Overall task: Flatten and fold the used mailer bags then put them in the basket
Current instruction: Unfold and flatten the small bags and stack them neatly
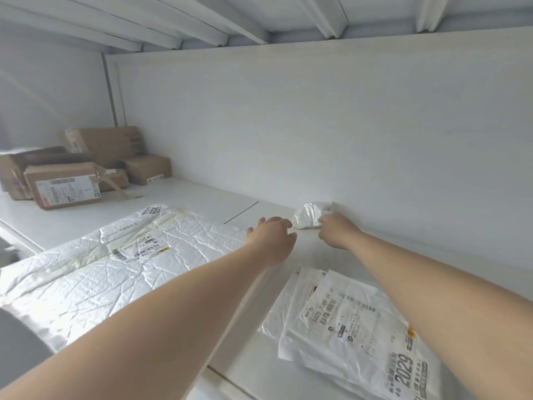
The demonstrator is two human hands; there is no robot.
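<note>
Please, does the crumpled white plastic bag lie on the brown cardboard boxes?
No, the crumpled white plastic bag lies against the white wall.

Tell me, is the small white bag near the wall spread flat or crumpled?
Crumpled. The small bag sits as a bunched, creased lump by the wall, and the right hand pinches its edge.

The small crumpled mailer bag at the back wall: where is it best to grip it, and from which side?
Come from the near side: the crumpled mailer bag lies against the wall, so its back is closed off. Pinch its bunched near-right edge, where the right hand curls on it; the open left hand can take the left end.
</note>
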